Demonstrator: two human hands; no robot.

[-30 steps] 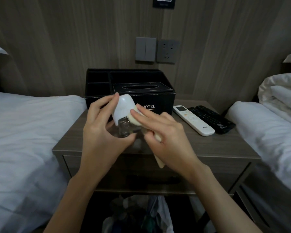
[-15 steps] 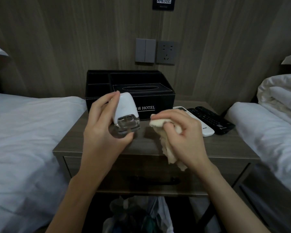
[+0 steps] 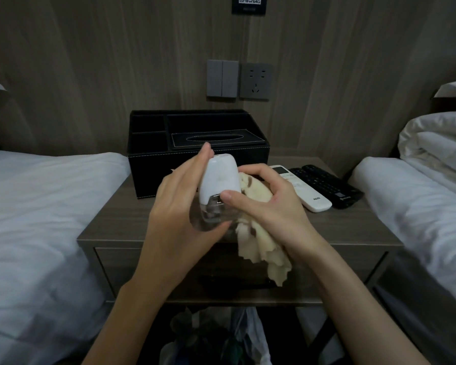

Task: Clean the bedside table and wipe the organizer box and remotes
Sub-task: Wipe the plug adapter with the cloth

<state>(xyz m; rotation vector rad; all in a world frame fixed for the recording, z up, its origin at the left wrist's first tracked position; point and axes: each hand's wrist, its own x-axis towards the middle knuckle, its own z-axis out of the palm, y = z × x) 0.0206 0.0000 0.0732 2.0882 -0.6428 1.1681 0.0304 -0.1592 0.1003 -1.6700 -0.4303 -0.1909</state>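
Observation:
My left hand (image 3: 179,214) grips a small device with a white top and a clear glass base (image 3: 216,191), held above the front of the bedside table (image 3: 121,222). My right hand (image 3: 271,206) holds a cream cloth (image 3: 261,238) against the device's right side, thumb on the white top. The black organizer box (image 3: 153,164) marked HOTEL stands at the back of the table. A white remote (image 3: 311,196) and a black remote (image 3: 329,185) lie side by side on the table's right part.
White beds flank the table, one on the left (image 3: 37,219) and one on the right (image 3: 419,201). A switch and socket (image 3: 237,80) sit on the wood wall. A bin with a plastic bag (image 3: 221,341) stands under the table.
My right hand, which had drawn away with the cloth, has come back against the device. The device now stands more upright in my left hand.

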